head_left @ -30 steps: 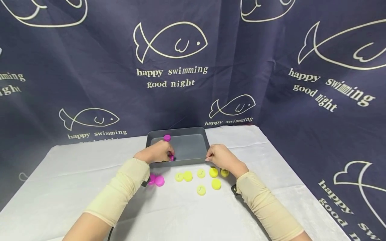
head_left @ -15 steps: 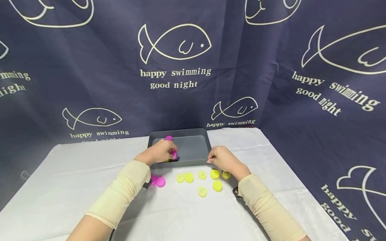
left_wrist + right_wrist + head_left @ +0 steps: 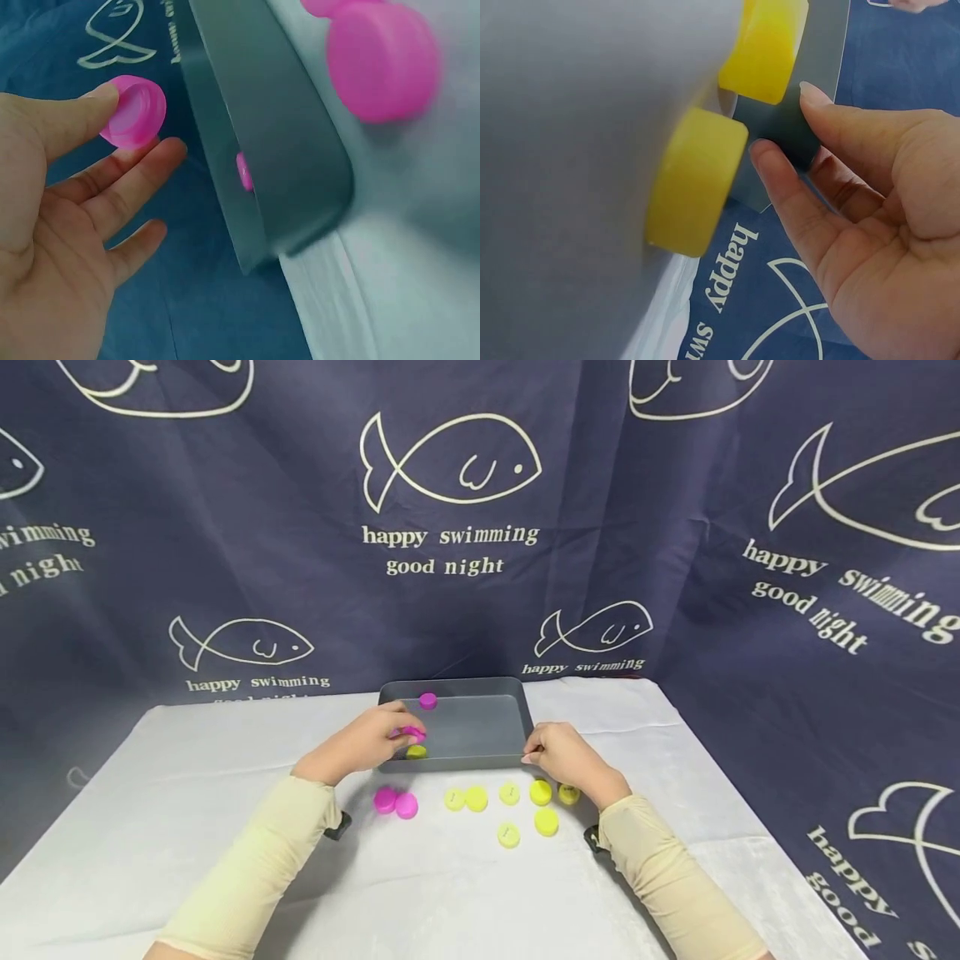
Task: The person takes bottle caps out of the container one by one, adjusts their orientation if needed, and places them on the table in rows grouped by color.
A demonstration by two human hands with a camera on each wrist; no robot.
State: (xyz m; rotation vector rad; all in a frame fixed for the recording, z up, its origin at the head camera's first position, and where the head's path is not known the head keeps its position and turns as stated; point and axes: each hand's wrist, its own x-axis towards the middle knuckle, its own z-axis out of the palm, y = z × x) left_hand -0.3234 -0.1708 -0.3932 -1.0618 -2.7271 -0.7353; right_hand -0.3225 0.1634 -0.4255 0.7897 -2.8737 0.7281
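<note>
The left hand (image 3: 367, 739) is over the left part of the dark grey tray (image 3: 450, 764), pinching a pink cap (image 3: 135, 112) between thumb and fingertips, with its hollow side showing in the left wrist view. Inside the tray, a yellow cap (image 3: 416, 751) lies by the front wall and a pink cap (image 3: 428, 701) near the back. At the tray's front right corner, the right hand (image 3: 566, 756) grips the rim with thumb and fingers; the right wrist view shows this hand (image 3: 885, 195) beside two yellow caps.
Two pink caps (image 3: 407, 805) touch each other on the white cloth in front of the tray's left end. Several yellow caps (image 3: 546, 821) lie to their right, near the right hand. A dark blue curtain (image 3: 450, 627) with fish drawings hangs behind the tray.
The left hand has moved up and to the left inside the tray with a pink cap, uncovering the yellow cap there. The right hand stays at the tray corner. The head view has shifted slightly.
</note>
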